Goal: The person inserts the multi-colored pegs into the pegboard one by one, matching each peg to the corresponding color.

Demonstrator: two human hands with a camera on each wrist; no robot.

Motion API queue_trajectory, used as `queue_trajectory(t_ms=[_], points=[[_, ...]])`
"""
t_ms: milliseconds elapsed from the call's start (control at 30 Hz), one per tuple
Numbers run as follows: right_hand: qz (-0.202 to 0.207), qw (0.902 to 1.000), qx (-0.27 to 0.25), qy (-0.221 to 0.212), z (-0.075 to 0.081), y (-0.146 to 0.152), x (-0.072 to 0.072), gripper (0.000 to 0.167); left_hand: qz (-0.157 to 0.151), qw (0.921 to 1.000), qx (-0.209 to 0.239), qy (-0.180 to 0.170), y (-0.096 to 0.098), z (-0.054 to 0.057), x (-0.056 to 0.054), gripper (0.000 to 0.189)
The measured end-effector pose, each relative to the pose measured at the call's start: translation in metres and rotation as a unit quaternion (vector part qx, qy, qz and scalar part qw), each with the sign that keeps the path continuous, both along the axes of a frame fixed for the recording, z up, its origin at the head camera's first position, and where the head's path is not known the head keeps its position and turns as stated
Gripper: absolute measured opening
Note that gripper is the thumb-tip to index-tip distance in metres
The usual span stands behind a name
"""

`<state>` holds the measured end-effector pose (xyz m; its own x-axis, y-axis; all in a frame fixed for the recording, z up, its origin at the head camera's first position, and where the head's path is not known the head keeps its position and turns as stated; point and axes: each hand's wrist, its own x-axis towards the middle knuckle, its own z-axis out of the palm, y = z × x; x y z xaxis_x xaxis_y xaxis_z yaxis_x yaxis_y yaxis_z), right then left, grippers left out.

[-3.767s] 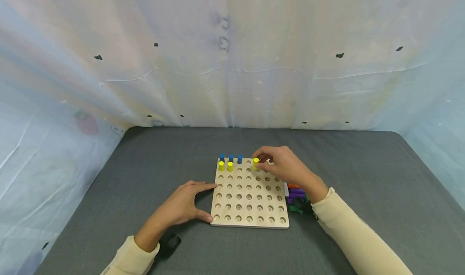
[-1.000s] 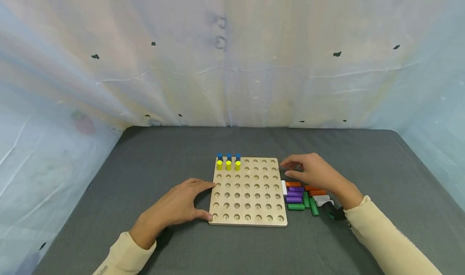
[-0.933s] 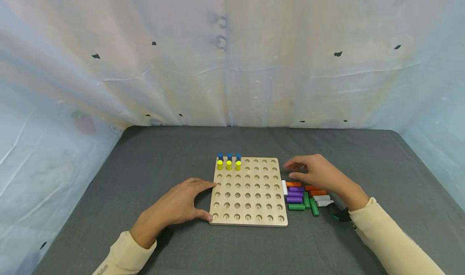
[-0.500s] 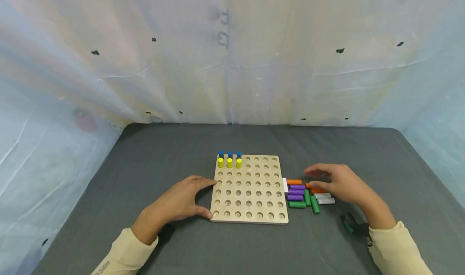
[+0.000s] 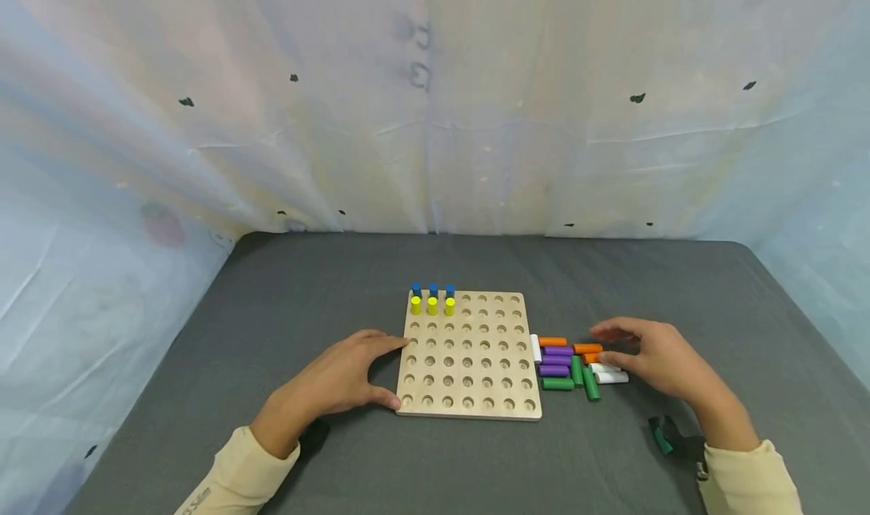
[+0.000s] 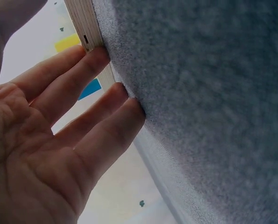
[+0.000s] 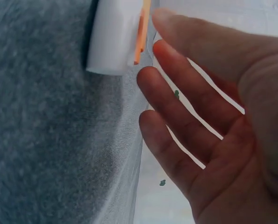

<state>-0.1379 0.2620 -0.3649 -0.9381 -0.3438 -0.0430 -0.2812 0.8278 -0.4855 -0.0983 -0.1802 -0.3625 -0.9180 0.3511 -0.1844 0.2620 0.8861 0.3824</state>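
A square wooden pegboard (image 5: 457,391) with rows of round holes lies on the table. Three blue pegs (image 5: 433,290) stand in its far row at the left, and three yellow pegs (image 5: 432,306) stand in the row before them. My left hand (image 5: 333,379) rests against the board's left edge, thumb and fingers spread; the left wrist view shows fingertips at the wooden side. Beyond the board's right side my right hand (image 5: 659,356) hovers with fingers apart, holding nothing. Nearest to it are orange pegs (image 5: 587,348) and white pegs (image 5: 612,377).
Purple pegs (image 5: 559,350) and green pegs (image 5: 591,384) lie loose in the same cluster right of the board. One white peg (image 5: 535,349) lies along the board's edge. Grey cloth covers the table (image 5: 326,288); a pale curtain (image 5: 476,122) hangs behind it.
My right hand held a yellow peg over the board; that peg now stands third in the yellow row. The hand has moved right and nearer, over the loose pegs. My left hand has stayed.
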Motion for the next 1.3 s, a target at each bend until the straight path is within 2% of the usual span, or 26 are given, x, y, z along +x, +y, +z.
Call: queue_trajectory(t_ms=[200, 1300], points=[[0.009, 1.0000, 0.002, 0.001, -0.005, 0.001, -0.002, 0.014, 0.007, 1.0000, 0.001, -0.004, 0.001, -0.002, 0.001, 0.087], [0.002, 0.9978, 0.022, 0.063, -0.014, -0.016, -0.005, 0.016, 0.005, 1.0000, 0.006, -0.001, 0.002, -0.002, 0.002, 0.087]])
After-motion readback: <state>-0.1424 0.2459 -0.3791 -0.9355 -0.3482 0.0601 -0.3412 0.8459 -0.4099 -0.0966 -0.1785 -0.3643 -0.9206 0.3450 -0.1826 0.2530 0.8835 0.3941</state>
